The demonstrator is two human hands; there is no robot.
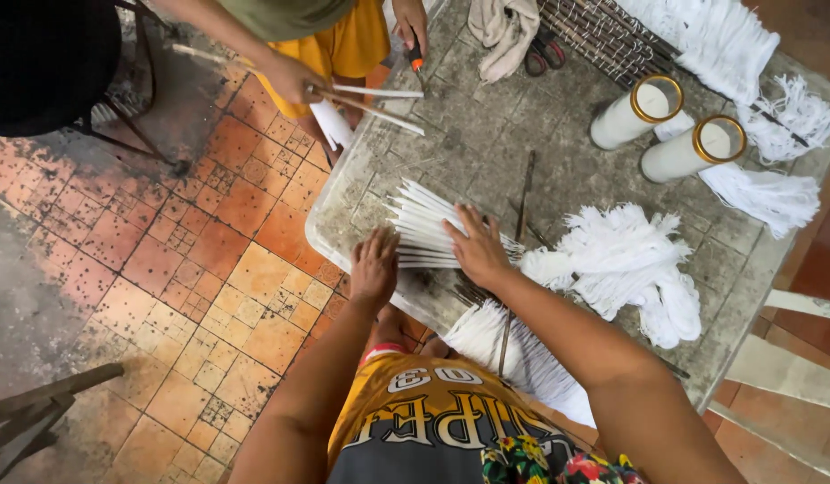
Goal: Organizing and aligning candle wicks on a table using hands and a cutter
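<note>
Well left of the bundle of thin white sticks (428,233), a floor of worn orange tiles (208,269) is showing, stained grey in patches. Up and left of the bundle, a co-worker's hand (289,79) is gripping a few loose sticks (374,100). Just at the bundle's near-left corner, the person's left hand (374,264) is lying flat with fingers spread, holding nothing, its fingertips meeting the stick ends at the edge of the table (486,134). The bundle itself is lying fanned out on that grey, pitted tabletop, near the person's side. On its right end, the right hand (478,246) is pressing down with fingers stretched out and not curled around anything. The work in hand seems to be squaring and evening up the sticks; any lift would call for both hands closing around the bundle so it is not sliding apart. Right of the bundle, a heap of white fringed cord (625,264) is lying, and further up and right two white cylinders with gold rims (634,112) are resting on their sides.
</note>
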